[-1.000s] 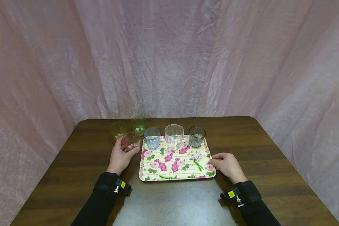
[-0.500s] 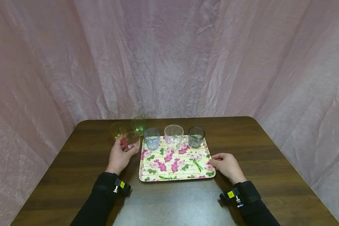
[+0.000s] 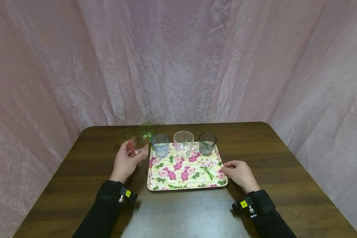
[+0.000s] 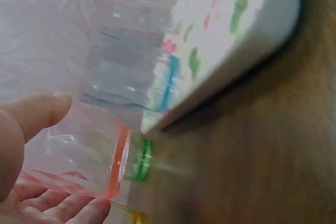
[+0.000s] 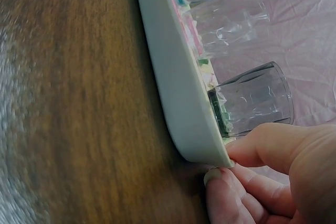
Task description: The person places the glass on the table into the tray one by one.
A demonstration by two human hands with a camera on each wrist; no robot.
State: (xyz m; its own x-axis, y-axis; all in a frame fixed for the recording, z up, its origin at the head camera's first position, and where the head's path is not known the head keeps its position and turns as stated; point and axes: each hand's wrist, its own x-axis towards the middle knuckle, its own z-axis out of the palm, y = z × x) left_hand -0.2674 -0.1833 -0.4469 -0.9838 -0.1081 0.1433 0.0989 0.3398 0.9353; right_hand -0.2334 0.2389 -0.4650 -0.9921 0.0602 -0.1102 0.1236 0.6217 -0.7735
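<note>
My left hand [image 3: 123, 164] holds a pink-tinted glass [image 3: 141, 145] between thumb and fingers, just left of a floral tray [image 3: 172, 182]. In the left wrist view the pink glass [image 4: 79, 150] has its thick base above the wooden tabletop. At the tray's right edge, my right hand [image 3: 241, 175] pinches the rim, as the right wrist view shows with the thumb on the white edge of the tray [image 5: 173, 77]. Along the tray's far side stand a blue glass [image 3: 160, 147], a clear glass [image 3: 183, 145] and a grey glass [image 3: 207, 145], all upright.
Beyond my left hand, a green glass [image 3: 146, 129] and a yellow glass [image 3: 123, 133] stand on the table near its far edge. The wooden table [image 3: 273, 172] has rounded far corners. A pale pink curtain [image 3: 178, 66] hangs behind it.
The pink glass in my left hand has risen slightly, and that hand has shifted a little with it. My right hand stays at the tray's edge.
</note>
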